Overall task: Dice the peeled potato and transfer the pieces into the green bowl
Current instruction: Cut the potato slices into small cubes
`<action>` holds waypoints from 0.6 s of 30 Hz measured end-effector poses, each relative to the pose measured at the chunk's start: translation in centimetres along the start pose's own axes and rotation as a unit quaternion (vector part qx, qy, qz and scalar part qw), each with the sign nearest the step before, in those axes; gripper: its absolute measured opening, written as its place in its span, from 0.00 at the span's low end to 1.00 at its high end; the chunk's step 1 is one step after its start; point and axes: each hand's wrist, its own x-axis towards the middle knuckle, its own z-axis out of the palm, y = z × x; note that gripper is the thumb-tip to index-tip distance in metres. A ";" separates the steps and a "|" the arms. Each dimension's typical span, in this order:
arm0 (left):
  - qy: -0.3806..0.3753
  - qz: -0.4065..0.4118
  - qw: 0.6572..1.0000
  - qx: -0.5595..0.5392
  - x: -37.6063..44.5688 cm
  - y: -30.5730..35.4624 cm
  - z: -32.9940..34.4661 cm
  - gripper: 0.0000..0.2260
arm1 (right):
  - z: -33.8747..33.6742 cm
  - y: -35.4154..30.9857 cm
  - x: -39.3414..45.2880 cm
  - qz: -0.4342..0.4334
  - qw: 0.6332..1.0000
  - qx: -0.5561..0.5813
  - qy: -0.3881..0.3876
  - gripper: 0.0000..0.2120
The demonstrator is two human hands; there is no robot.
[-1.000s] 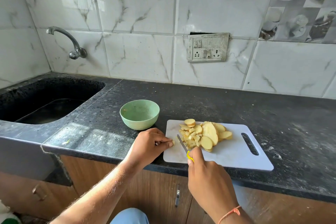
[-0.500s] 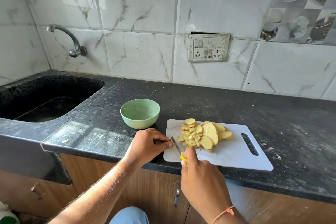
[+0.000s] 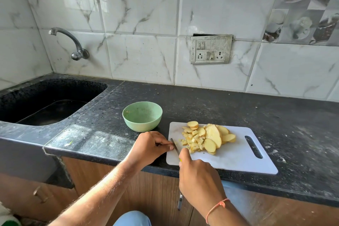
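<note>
A white cutting board lies at the counter's front edge. On it sit round potato slices and a heap of small diced pieces. My right hand grips a small knife with a yellow handle, its blade down at the board's left end. My left hand rests at the board's left edge with fingertips curled against the blade; any potato piece under them is hidden. The green bowl stands behind my left hand and looks empty.
A black stone sink with a wall tap fills the left. A switch and socket plate is on the tiled wall. Dark granite counter stretches right of the board. Wooden cabinet doors lie below.
My right hand and the knife have shifted left along the board, from beside the diced heap to right against my left fingertips. The left hand stayed nearly still.
</note>
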 end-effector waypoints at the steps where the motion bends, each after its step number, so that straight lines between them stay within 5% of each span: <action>1: 0.000 0.000 1.000 0.003 0.0 0.0 0.0 0.04 | -0.3 0.0 0.0 0.001 1.000 0.009 -0.013 0.12; 9: 0.014 -0.003 1.000 0.020 0.0 0.2 0.2 0.04 | -1.5 1.2 -3.0 -0.038 0.999 0.002 -0.028 0.13; 18: 0.003 0.009 0.999 0.041 -0.3 0.1 -0.1 0.05 | -0.5 2.2 -2.1 0.041 0.998 -0.041 -0.013 0.16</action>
